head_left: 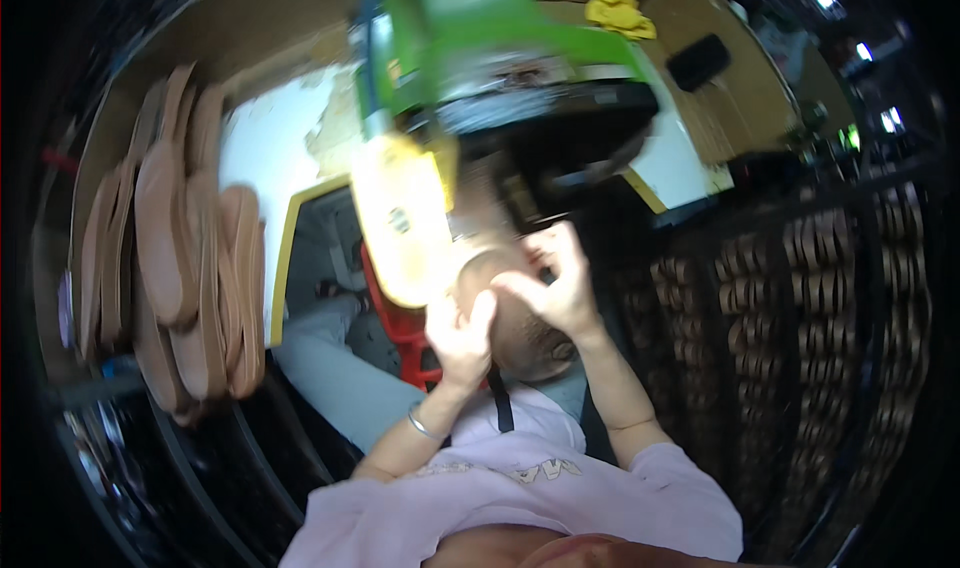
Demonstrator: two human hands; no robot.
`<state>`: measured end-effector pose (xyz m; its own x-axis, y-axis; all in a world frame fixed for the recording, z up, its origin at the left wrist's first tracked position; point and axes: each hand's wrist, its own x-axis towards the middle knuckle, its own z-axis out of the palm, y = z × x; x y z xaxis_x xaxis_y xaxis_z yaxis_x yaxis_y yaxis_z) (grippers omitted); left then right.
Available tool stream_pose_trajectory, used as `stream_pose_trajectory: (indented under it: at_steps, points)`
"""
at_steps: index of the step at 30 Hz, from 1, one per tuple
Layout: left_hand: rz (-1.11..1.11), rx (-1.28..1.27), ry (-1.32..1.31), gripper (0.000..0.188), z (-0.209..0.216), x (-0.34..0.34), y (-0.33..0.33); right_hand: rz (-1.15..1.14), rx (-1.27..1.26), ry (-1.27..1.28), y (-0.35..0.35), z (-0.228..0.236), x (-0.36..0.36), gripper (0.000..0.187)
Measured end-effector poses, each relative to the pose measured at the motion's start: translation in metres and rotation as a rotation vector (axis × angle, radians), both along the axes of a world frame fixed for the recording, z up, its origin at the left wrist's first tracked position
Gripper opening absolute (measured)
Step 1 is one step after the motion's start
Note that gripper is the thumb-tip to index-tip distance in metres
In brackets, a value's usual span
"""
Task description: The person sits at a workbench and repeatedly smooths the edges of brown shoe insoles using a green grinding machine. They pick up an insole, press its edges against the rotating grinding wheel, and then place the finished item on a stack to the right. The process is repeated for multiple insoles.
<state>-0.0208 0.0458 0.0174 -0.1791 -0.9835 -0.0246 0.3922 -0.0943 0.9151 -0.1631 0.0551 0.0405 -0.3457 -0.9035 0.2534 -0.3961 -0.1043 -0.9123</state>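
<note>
A brown piece with rounded ends is held by both hands in front of the seated person's body, just below the front of a green machine. The near side of the piece is gripped by the left hand, its thumb and fingers drawn narrow around the edge. The far side is held by the right hand, with the thumb laid across the top and the other fingers curled about the edge; their tips are blurred. Whether the piece is touched by the machine cannot be told.

A bright yellow part, washed out by glare, is seen just beyond the left hand. A dark part is carried below the machine's green body. The machine is surrounded by a white bench with a yellow edge, walled with cardboard. On the left, many tan insoles are piled upright and leaning together. At the far right corner, a yellow cloth is draped near a small black object.

Rows of brown items are stacked on a dark rack at the right. Below the bench, a red plastic stool is partly hidden by the yellow part and the left hand. A metal bracelet is worn on the left wrist, and a pale shirt is worn by the person.
</note>
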Motion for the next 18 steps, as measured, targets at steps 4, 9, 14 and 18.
stream_pose_trajectory:
  at_steps: [4,9,14,18]
  points:
    - [0.153,0.119,0.255,0.048,-0.002,-0.005,0.02,0.268,0.07,-0.011,0.002,0.017,0.0,0.058]
    - [-0.347,0.152,0.061,0.055,-0.038,0.006,0.026,0.265,0.051,0.258,0.013,0.012,-0.052,0.06]
    - [-0.292,0.088,-0.185,0.042,-0.041,0.029,-0.005,-0.398,-0.175,-0.008,-0.034,0.024,-0.168,0.048]
    - [-0.128,0.072,-0.35,0.031,-0.04,0.068,-0.02,-0.522,-0.242,-0.166,-0.14,0.035,-0.286,0.054]
